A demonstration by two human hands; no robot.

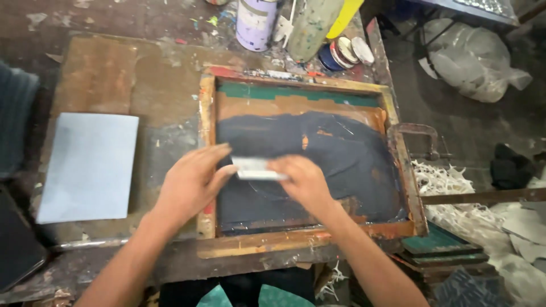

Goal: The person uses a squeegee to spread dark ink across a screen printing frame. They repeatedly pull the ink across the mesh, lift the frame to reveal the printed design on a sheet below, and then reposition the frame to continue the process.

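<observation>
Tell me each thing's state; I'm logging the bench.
Left hand: on the squeegee's left end.
Right hand: gripping its right end.
Squeegee: held flat on the mesh.
Screen frame: lying flat, mesh coated in dark ink.
Grey sheet: flat beside the frame, untouched.
Purple can: upright.

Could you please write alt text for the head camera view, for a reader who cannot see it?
Two bare hands, the left hand and right hand, together hold a small pale scraper over the dark, ink-covered mesh of a wooden screen-printing frame. A pale blue sheet lies left of it on the stained workbench, with paint containers behind.
</observation>
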